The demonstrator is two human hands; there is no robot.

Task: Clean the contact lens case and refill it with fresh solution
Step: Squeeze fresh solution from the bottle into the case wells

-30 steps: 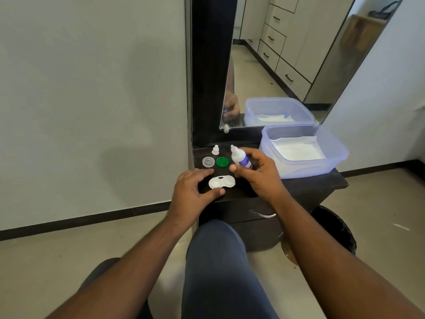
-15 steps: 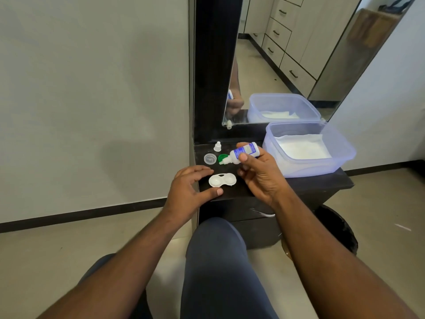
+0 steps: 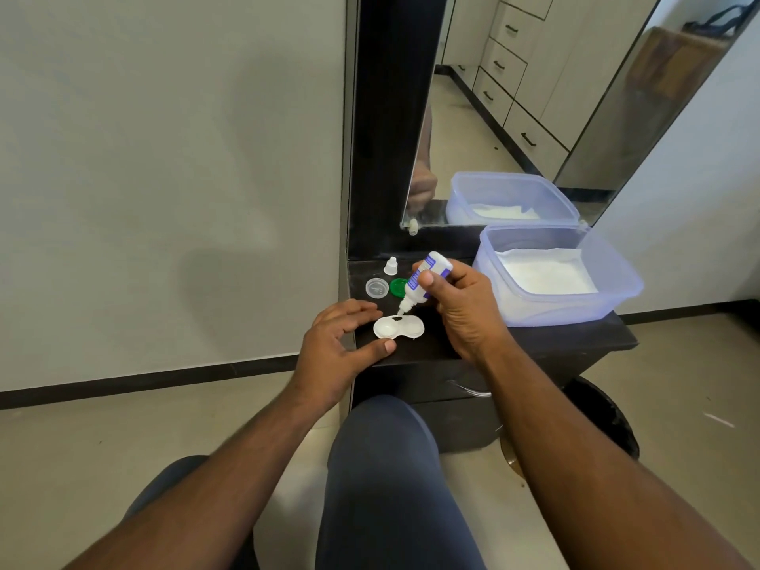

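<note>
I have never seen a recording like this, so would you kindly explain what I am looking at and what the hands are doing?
There is no machine here: a camera worn on a person's head looks down at their two bare hands. The right hand holds a small solution bottle tipped nozzle-down over an open white lens case on a dark shelf. The left hand rests beside the case, thumb near its edge. Behind lie a clear cap, a green cap and the small white bottle cap. A plastic tub with white paper stands to the right, below a mirror.
</note>
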